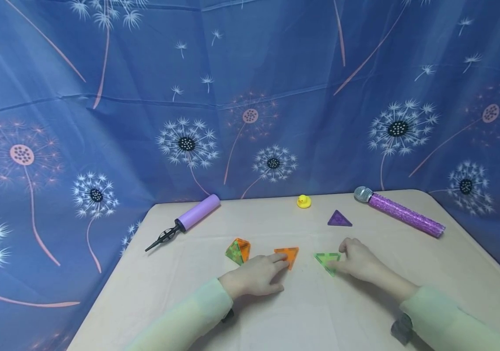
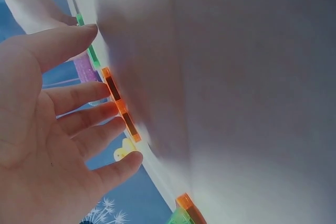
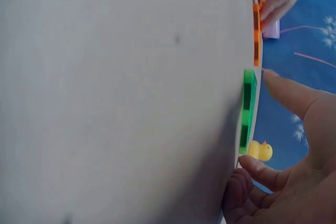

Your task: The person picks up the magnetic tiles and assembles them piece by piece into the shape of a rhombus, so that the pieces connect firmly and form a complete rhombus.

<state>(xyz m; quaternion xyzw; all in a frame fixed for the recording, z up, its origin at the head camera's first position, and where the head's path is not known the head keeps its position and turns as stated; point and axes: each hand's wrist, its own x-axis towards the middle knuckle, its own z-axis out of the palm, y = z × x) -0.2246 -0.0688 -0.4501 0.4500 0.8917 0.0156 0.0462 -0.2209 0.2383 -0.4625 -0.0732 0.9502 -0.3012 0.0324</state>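
Observation:
A flat orange triangular magnetic tile (image 1: pixel 292 254) lies on the table, and my left hand (image 1: pixel 256 275) touches it with extended, spread fingers. In the left wrist view, the middle fingertips reach its edge (image 2: pixel 122 107). To the right lies a green triangular magnetic tile (image 1: pixel 325 259). My right hand (image 1: pixel 359 261) has its thumb and index finger at the edges of this tile (image 3: pixel 247 111), with the other fingers curled in. Just beyond my left wrist stands a small green-and-orange shape of joined tiles (image 1: pixel 238 250), partly hidden by that hand.
Farther back lie a purple triangular tile (image 1: pixel 339 219) and a yellow rubber duck (image 1: pixel 304 201). A purple glittery toy microphone (image 1: pixel 401 212) is at the back right, a lilac hand pump (image 1: pixel 197 212) at the back left. Behind the table (image 1: pixel 294 317) hangs a blue dandelion-patterned cloth (image 1: pixel 320 131).

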